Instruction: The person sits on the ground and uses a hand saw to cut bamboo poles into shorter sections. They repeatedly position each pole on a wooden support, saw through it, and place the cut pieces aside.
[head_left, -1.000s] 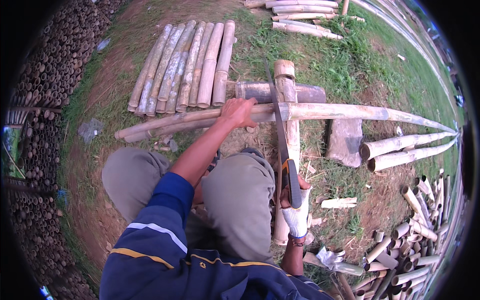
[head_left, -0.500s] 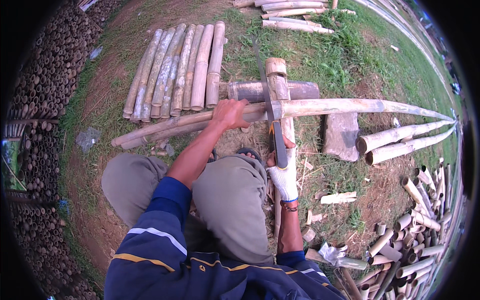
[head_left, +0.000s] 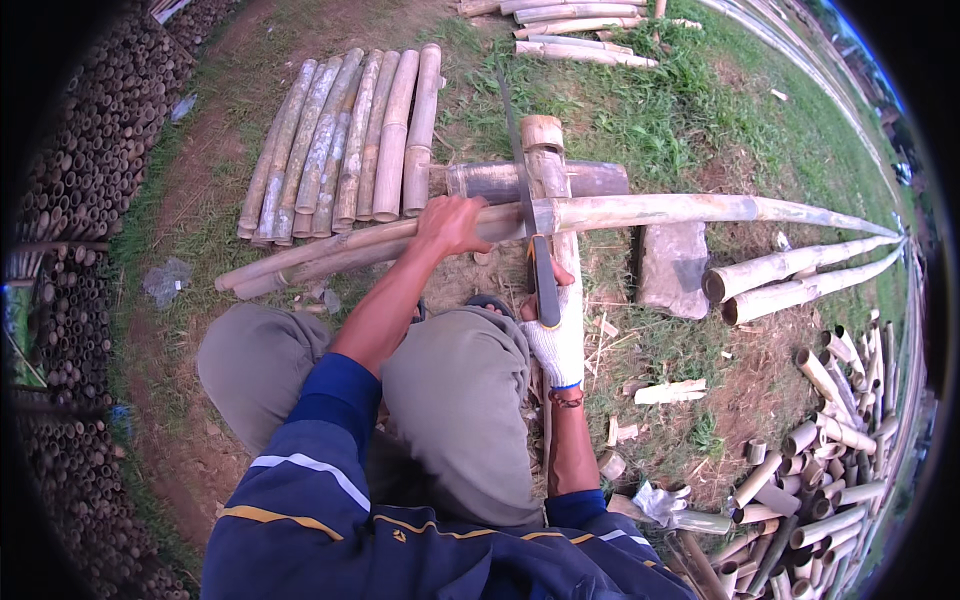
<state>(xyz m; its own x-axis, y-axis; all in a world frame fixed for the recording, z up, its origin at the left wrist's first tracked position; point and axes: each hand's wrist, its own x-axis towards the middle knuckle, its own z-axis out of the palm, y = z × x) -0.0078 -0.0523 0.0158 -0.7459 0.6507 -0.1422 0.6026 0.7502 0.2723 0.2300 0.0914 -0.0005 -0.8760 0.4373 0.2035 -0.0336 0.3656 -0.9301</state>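
Note:
My right hand (head_left: 553, 335), in a white knit glove, is closed around the dark handle of a hand saw (head_left: 545, 285). The long saw blade points away from me and crosses a long pale bamboo pole (head_left: 660, 211). My bare left hand (head_left: 450, 226) grips the pole left of the blade, thumb apart from the fingers. A second pole (head_left: 310, 274) lies alongside on the left. Under the long pole are a notched bamboo post (head_left: 543, 150) and a dark log (head_left: 600, 180) set crosswise. How deep the blade sits in the pole I cannot tell.
Several cut bamboo lengths (head_left: 365, 140) lie in a row at the far left. A stone block (head_left: 672, 270) and two long poles (head_left: 790, 270) are at right. Short offcuts (head_left: 810, 490) pile up at lower right. Stacked bamboo (head_left: 85, 200) lines the left edge.
The view has shifted slightly. The saw has moved a little away from me with my right hand, and its handle looks more upright. My left hand keeps its place on the pole.

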